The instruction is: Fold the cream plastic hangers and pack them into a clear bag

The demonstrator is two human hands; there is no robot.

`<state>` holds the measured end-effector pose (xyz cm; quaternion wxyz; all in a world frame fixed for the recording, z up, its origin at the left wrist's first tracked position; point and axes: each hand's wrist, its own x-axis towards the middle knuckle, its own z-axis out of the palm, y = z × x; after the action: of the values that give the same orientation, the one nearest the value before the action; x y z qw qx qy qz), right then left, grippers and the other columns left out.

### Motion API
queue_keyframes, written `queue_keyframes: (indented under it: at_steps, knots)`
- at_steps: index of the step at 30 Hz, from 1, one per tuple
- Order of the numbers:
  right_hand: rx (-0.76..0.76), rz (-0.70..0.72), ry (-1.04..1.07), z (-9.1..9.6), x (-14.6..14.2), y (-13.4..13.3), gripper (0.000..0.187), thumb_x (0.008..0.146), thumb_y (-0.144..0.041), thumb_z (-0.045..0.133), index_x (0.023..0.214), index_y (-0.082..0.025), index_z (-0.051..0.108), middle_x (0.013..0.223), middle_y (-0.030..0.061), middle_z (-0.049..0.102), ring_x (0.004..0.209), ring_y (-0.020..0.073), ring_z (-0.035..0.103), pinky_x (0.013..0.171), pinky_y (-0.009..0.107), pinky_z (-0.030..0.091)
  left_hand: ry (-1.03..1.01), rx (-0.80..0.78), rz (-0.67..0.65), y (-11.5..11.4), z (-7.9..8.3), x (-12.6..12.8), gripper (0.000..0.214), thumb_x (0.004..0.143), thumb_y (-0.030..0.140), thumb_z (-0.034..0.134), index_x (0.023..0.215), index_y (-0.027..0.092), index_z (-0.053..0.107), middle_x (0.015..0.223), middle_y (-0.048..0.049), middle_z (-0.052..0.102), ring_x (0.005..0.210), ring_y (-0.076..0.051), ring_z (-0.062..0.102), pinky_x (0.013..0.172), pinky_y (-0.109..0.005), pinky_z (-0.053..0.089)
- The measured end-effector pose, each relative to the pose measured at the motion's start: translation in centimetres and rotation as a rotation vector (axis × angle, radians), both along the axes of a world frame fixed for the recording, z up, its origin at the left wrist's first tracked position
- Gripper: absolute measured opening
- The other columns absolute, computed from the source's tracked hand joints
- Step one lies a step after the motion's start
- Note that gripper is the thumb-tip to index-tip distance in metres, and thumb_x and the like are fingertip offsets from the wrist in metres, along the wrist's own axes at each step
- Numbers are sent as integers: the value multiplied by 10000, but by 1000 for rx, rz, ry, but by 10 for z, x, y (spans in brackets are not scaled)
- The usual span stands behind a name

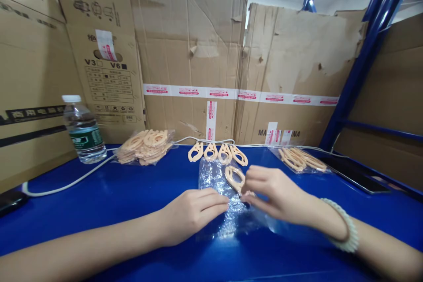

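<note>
A clear plastic bag (214, 178) lies crinkled on the blue table in front of me. My left hand (194, 211) is closed on the bag's near part, its fingertips pressed together. My right hand (274, 191) has its fingers bent around the lower end of a beige plastic folding hanger (234, 177). That hanger lies at the bag's right side; whether it is inside or on top I cannot tell. Just beyond the bag, several similar loose hangers (210, 153) sit in a row.
Bagged beige hangers (145, 146) are piled at back left, with another bagged group (302, 160) at back right. A water bottle (84, 134) stands at left. A dark phone-like slab (355, 175) lies right. White cable (71, 188) crosses the table. Cardboard (191, 61) walls the back.
</note>
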<state>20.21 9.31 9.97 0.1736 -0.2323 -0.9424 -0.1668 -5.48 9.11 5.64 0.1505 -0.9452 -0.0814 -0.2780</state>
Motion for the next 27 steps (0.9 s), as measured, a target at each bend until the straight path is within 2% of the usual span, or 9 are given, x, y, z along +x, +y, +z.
queue_keyframes:
  at_steps: [3, 5, 10, 14, 17, 20, 22, 25, 27]
  knots:
    - [66, -213, 58, 14, 13, 34, 338, 1002, -266, 373, 867, -131, 652, 773, 84, 584, 788, 218, 503, 688, 332, 424, 2, -7, 26, 0, -2, -2, 271, 994, 120, 377, 1127, 98, 612, 1080, -122, 707, 945, -196, 674, 790, -314, 594]
    - [10, -334, -64, 16, 18, 65, 292, 980, -193, 385, 1119, -101, 624, 929, 129, 616, 939, 262, 520, 783, 373, 445, -2, -3, 36, 0, -4, -3, 255, 990, 128, 391, 1087, 105, 626, 1044, -116, 711, 916, -190, 677, 755, -303, 597]
    - [-142, -287, -221, -1, 13, 140, 547, 812, -17, 520, 1350, -112, 490, 1324, 169, 526, 1176, 267, 492, 970, 368, 401, -2, 3, 31, 0, -5, -4, 235, 976, 108, 403, 1027, 96, 632, 991, -111, 705, 870, -190, 665, 735, -299, 589]
    - [-245, -318, -249, -12, 17, 164, 606, 727, -6, 590, 1323, -79, 505, 1303, 196, 538, 1147, 269, 541, 921, 315, 438, 14, -1, 34, 2, -6, -4, 219, 972, 102, 413, 1012, 99, 628, 978, -101, 698, 862, -184, 651, 738, -286, 579]
    - [-298, -376, -244, -8, 35, 153, 534, 668, 13, 586, 1195, -77, 584, 1165, 188, 618, 1016, 270, 613, 806, 293, 478, 16, -19, 34, 2, -8, -5, 200, 969, 102, 425, 1017, 100, 619, 990, -96, 693, 867, -186, 646, 745, -285, 574]
    - [-358, -421, -239, 0, 58, 121, 427, 667, -16, 574, 1079, -113, 626, 925, 115, 697, 782, 229, 660, 659, 268, 480, 11, -48, 38, 2, -8, -5, 198, 968, 99, 421, 1028, 99, 610, 998, -97, 690, 858, -190, 644, 735, -289, 572]
    - [-370, -425, -212, 4, 72, 96, 414, 681, -36, 565, 1083, -116, 625, 923, 106, 704, 772, 224, 663, 661, 271, 481, -1, -54, 35, 2, -8, -5, 204, 969, 97, 412, 1026, 96, 608, 987, -98, 691, 846, -192, 644, 721, -289, 572]
    - [-384, -382, -127, 6, 90, 65, 339, 833, -119, 483, 1138, -157, 628, 986, 81, 708, 826, 205, 666, 735, 286, 492, -21, -52, 22, 1, -7, -5, 212, 971, 99, 405, 1021, 97, 611, 974, -100, 694, 842, -189, 645, 722, -286, 572]
    - [-364, -339, 51, 5, 100, 51, 297, 934, -223, 419, 1120, -169, 645, 980, 78, 714, 838, 207, 669, 747, 303, 500, -37, -50, 11, 1, -5, -4, 223, 976, 103, 396, 1025, 100, 614, 967, -103, 697, 848, -185, 646, 731, -283, 572]
